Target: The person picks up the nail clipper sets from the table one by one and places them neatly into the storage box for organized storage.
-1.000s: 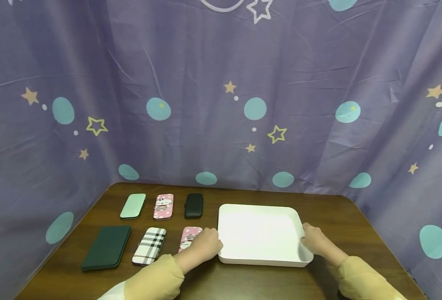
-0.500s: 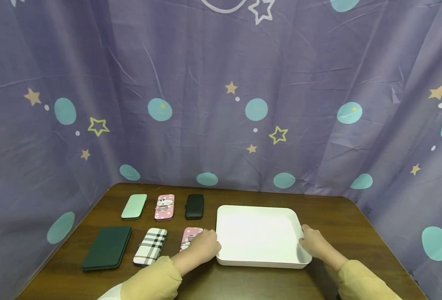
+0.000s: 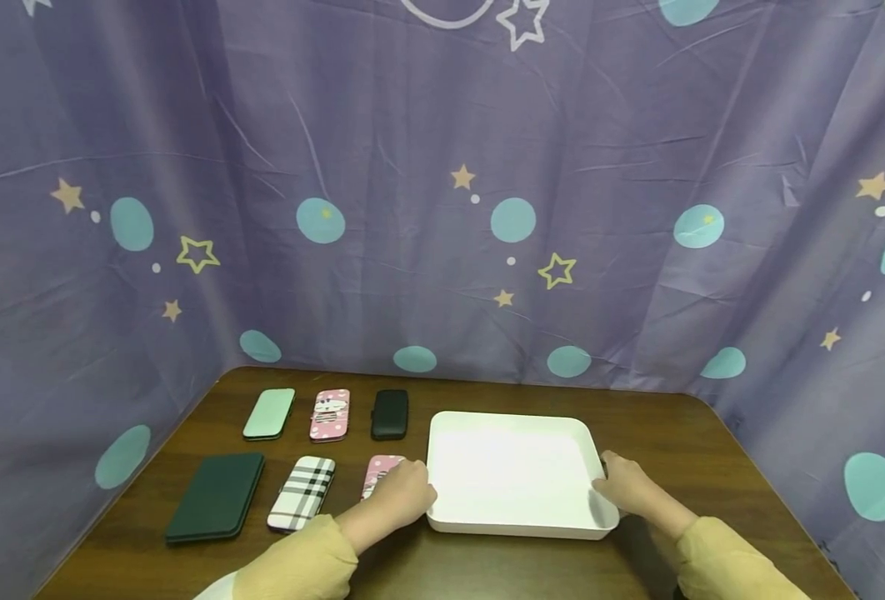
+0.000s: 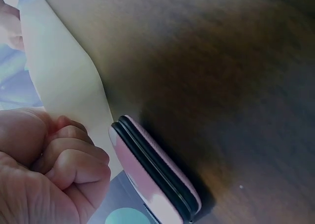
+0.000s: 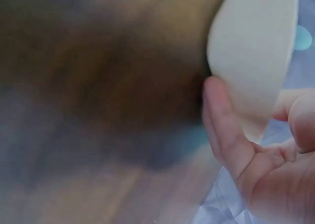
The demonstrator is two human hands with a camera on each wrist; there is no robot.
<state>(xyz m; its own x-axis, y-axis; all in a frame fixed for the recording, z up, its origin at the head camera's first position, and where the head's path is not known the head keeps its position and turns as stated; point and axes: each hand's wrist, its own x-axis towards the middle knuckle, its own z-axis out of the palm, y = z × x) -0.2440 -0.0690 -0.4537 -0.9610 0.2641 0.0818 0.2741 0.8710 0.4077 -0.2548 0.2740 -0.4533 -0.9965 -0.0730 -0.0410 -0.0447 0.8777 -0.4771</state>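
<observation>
A shallow white tray (image 3: 517, 531) lies on the brown table between both hands. My left hand (image 3: 407, 492) is at its left wall, the fingers curled against the outside in the left wrist view. On the opposite side my right hand (image 3: 626, 485) holds the tray's edge; the right wrist view shows fingers (image 5: 224, 115) along the outer wall and the thumb over the rim. Close by the left hand lies a pink patterned case (image 3: 379, 473), partly hidden behind that hand. Its dark-edged seam shows in the left wrist view.
Left of the tray lie a black case (image 3: 390, 414), a pink cartoon case (image 3: 330, 415), a mint case (image 3: 269, 413), a plaid case (image 3: 302, 493) and a larger dark green case (image 3: 216, 497). A purple patterned curtain (image 3: 412, 125) hangs behind the table (image 3: 660, 425).
The tray has slid slightly left, with both hands moving along at its sides. The cases keep their places on the table.
</observation>
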